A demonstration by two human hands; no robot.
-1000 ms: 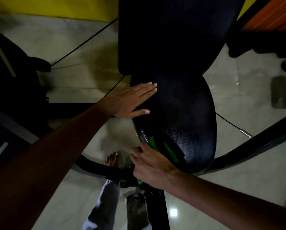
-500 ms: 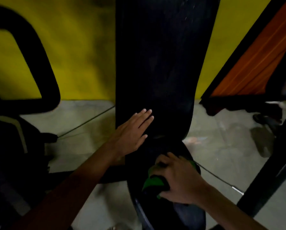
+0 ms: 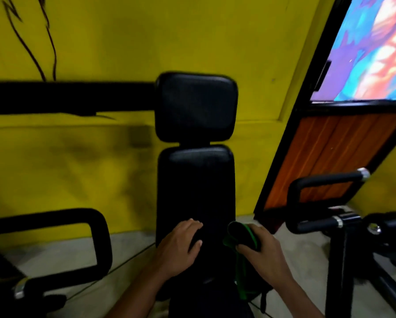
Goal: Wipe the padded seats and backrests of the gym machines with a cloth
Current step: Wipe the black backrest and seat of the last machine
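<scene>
Black-and-green cloth point(image 3: 244, 236): bunched in the right hand point(image 3: 262, 250), at the lower right edge of the backrest; a green length hangs down beside the seat.
Right hand: fingers curled round the cloth, gripping it against the backrest's right side.
Left hand point(image 3: 178, 247): rests on the lower left of the backrest, fingers bent over the padding and holding nothing.
Backrest point(image 3: 195, 184): black padded upright panel, centre of view, rising from near to far.
Headrest pad point(image 3: 195, 106): black, squarish, just above the backrest, with a narrow gap between them.
Left handle loop point(image 3: 100, 244): black tube, near left.
Right handles point(image 3: 325, 182): black bars with chrome ends, near right.
Wall point(image 3: 100, 42): yellow, behind the machine.
Panel point(image 3: 325, 161): orange wood-grain in a black frame, far right, with a colourful picture point(image 3: 371, 53) above it.
</scene>
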